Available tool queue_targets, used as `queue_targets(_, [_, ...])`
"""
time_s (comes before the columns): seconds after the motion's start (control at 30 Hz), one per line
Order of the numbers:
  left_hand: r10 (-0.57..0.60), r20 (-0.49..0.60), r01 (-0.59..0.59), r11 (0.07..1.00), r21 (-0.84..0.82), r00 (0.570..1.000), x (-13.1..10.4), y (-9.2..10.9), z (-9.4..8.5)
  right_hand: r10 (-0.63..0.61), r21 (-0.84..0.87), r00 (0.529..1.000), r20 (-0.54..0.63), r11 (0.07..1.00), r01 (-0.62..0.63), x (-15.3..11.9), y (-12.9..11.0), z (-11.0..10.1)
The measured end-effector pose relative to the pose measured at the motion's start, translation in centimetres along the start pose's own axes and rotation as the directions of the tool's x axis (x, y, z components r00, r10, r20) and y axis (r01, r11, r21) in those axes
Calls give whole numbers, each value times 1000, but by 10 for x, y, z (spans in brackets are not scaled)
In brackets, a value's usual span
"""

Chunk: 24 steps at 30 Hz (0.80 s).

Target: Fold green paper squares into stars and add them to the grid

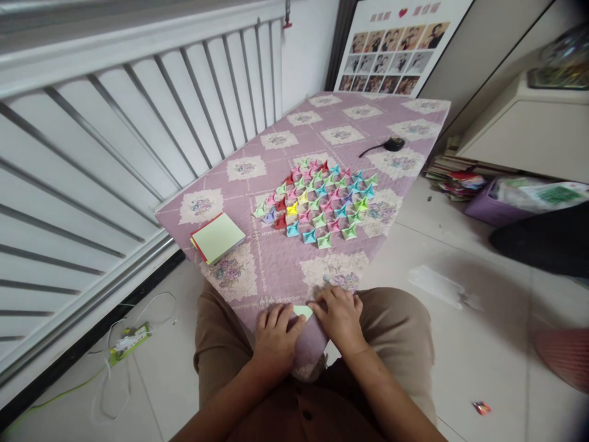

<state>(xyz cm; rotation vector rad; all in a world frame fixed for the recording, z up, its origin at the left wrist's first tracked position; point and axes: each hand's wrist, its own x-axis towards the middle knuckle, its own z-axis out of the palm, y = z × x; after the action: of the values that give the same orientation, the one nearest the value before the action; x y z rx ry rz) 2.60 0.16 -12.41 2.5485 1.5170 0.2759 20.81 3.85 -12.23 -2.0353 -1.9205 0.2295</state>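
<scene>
A small piece of pale green paper [302,312] lies at the near end of the cloth-covered table [257,261], between my two hands. My left hand [277,334] rests on the table at the paper's left side, its fingers pressing down on the edge. From the right, my right hand [338,313] touches the paper's other edge with thumb and fingertips. Beyond them stand several folded paper shapes [317,205] in rows, in green, pink, blue, red and yellow. A stack of square paper [218,238], pale green on top, sits at the left table edge.
A black object with a short cable [394,144] is on the table's far right. A white radiator [138,123] borders the left side. On the floor are a power strip [131,341] and a purple bin [494,205].
</scene>
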Motion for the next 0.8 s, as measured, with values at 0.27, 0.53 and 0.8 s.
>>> queue_targets(0.27, [16,48,-15,1000,-21,999,-1,0,-4,-71,43,996,59,997,69,0,-9,-13])
queue_targets(0.53, [-34,93,46,990,-134,995,13,-13,-14,-121,82,990,74,990,115,-2,-13,-8])
queue_targets(0.8, [-64,178,101,974,-205,982,50,-20,-21,-139,84,988,66,987,134,-1,-12,-10])
